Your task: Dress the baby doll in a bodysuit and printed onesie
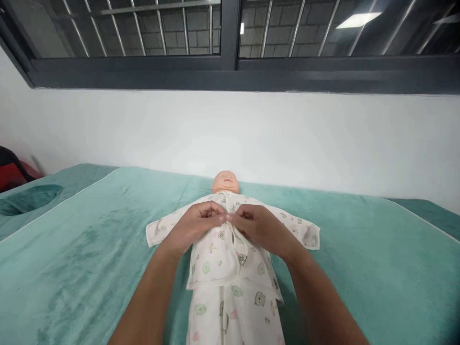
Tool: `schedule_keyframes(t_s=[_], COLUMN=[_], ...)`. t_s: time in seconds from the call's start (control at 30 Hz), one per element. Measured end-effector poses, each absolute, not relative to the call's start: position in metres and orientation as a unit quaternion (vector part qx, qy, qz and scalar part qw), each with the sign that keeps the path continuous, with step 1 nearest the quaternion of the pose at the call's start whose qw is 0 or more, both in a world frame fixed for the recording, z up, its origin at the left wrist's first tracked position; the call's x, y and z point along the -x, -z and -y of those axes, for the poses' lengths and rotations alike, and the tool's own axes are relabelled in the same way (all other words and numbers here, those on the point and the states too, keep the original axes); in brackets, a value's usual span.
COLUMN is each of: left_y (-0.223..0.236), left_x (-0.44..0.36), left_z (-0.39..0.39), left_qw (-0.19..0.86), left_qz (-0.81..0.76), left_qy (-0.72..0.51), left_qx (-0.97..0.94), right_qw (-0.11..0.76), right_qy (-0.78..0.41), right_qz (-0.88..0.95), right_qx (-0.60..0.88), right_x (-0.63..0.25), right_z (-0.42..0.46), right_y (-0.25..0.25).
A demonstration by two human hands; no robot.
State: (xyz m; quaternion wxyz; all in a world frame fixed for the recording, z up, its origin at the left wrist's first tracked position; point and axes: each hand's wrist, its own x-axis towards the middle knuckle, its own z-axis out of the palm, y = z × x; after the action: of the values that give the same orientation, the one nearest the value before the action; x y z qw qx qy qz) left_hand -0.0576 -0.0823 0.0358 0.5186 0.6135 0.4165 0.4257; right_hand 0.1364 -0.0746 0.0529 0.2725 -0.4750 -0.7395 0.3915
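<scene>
A baby doll lies on its back, its head toward the wall. It wears a white printed baby shirt with the sleeves spread wide, over matching trousers. At the chest, my left hand pinches the shirt's front edge. My right hand pinches the same front opening, its fingertips meeting those of the left. Whatever small fastening lies between the fingertips is hidden. Below the hands the shirt front gapes a little.
A green plush cover spreads under the doll, with an oval hole at the left. Behind stands a white wall below a dark-framed window with metal bars. A red and black item sits at the far left.
</scene>
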Motion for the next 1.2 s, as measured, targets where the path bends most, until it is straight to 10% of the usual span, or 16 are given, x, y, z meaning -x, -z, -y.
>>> schedule_keyframes(t_s=[0.2,0.37,1.2], left_y=[-0.039,-0.041,-0.04], left_x=[0.064,0.065,0.05], left_z=[0.084,0.085,0.089], left_qw=[0.494,0.477,0.558], left_qz=[-0.446,-0.434,-0.394], left_qy=[-0.307,-0.29,-0.427], left_qx=[-0.68,-0.707,-0.593], right_qw=[0.201,0.18,0.349], right_qy=[-0.285,-0.431,-0.639], right_qz=[0.786,0.753,0.603], right_qx=[0.51,0.464,0.327], right_x=[-0.128,-0.138,-0.135], right_z=[0.094,0.081,0.065], right_y=[-0.06,-0.055,-0.036])
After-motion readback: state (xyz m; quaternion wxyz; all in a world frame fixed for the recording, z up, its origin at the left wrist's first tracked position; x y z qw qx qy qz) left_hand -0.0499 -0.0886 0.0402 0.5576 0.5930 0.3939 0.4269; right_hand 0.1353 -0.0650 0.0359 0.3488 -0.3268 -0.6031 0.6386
